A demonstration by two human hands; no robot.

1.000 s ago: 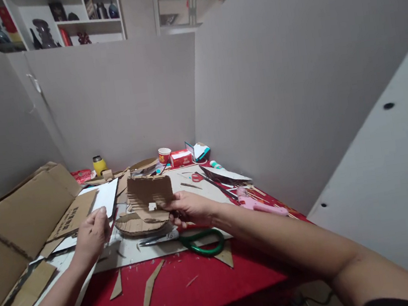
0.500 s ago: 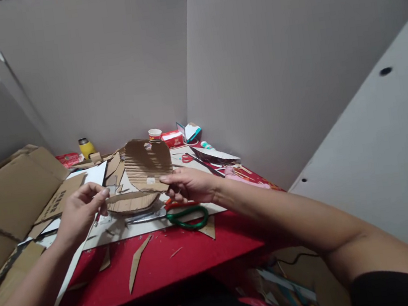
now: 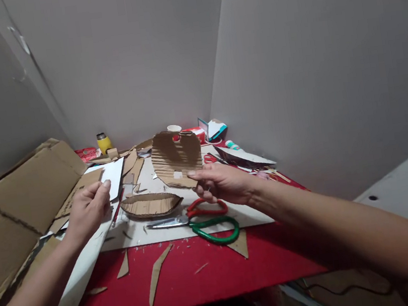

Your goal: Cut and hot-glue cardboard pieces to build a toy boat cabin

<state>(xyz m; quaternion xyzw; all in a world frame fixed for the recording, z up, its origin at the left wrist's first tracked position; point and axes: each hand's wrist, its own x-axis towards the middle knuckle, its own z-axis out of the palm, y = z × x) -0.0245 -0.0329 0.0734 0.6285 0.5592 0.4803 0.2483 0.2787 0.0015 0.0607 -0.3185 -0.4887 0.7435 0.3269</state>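
In the head view my right hand (image 3: 223, 181) pinches the lower right edge of a rounded corrugated cardboard piece (image 3: 177, 159), raised above the table. The piece has a hole near its top and a small pale patch low down. My left hand (image 3: 92, 203) is apart from it at the left, fingers closed with thumb against forefinger; what it holds, if anything, is hidden. Between and below the hands lies a boat-shaped cardboard piece (image 3: 152, 205). Large scissors (image 3: 214, 229), with one green and one red handle, rest just in front, below my right hand.
A folded cardboard box (image 3: 25, 196) stands at left. Cardboard scraps (image 3: 158, 277) lie on the red table (image 3: 206, 285) and white sheet (image 3: 253, 217). Behind are a yellow bottle (image 3: 104, 143), a paper cup (image 3: 174, 128) and red-handled scissors (image 3: 210, 158). Grey walls enclose the back and right.
The view has shifted, so the scene sits farther right. My left hand has moved away from the cardboard pieces, its fingers closing more. The rounded piece stays in my right hand, now clear of the boat-shaped one.
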